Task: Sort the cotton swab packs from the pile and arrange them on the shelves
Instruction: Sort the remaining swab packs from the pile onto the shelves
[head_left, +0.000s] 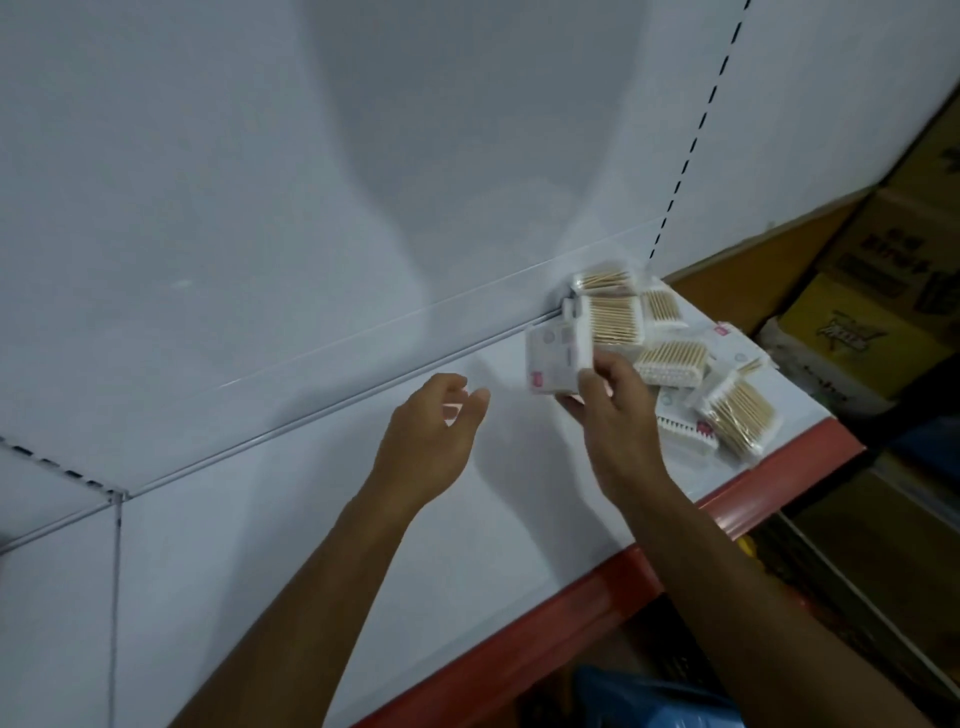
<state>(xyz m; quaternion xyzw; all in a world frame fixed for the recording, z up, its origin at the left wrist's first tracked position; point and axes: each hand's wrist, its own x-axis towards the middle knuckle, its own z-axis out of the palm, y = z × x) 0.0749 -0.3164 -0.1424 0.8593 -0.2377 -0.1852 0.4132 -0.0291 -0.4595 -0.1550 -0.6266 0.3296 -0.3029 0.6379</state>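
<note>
You have bare shelf (322, 519) to the left of the pile of swab packs (675, 358), all the way to the left corner. The pile crowds the right end, pressed against the back panel (260, 182). Cardboard boxes (872, 291) wall off the space past the shelf's red front edge (597, 587) on the right.

Held pack (556, 358) motion-blurred, print unreadable

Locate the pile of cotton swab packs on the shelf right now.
In the head view the pile lies at the right end of the white shelf, near the back panel, just beyond the right hand, which holds one pack.
</note>
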